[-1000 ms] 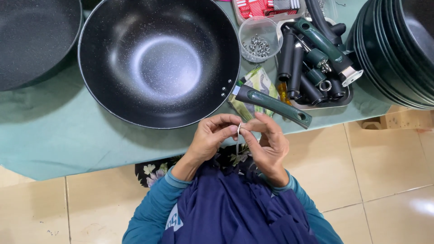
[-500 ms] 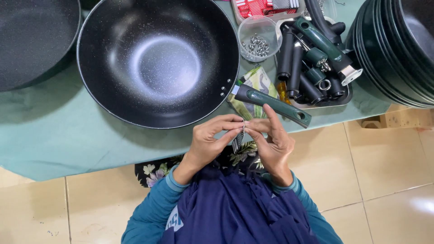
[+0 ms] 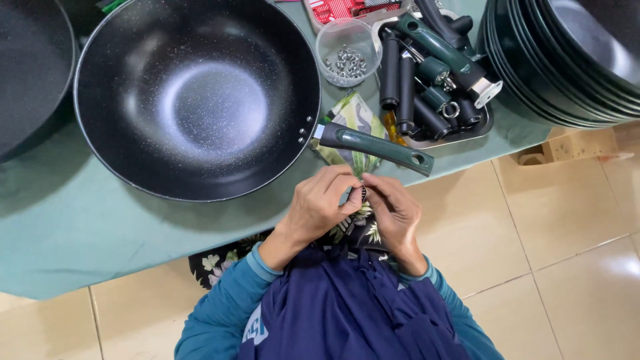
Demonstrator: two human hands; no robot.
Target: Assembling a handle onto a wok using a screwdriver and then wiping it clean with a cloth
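Left hand (image 3: 319, 207) and right hand (image 3: 393, 212): fingertips are being pressed together around a small dark ring (image 3: 363, 193), pinched between them just below the wok handle (image 3: 375, 145). The wok (image 3: 193, 100) is being kept on the green table (image 3: 80, 227), beside a screw cup (image 3: 347, 47) and a tray of handles (image 3: 433, 73).

Both hands, left (image 3: 319, 203) and right (image 3: 395, 212), fingertips pinched together

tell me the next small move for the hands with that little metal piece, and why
Probably carry the small metal part, pinched between the left hand and right hand, up to the green handle of the wok. Both hands meet on it just below that handle, and more small metal fasteners sit in the clear cup, so it looks ready to be fitted.
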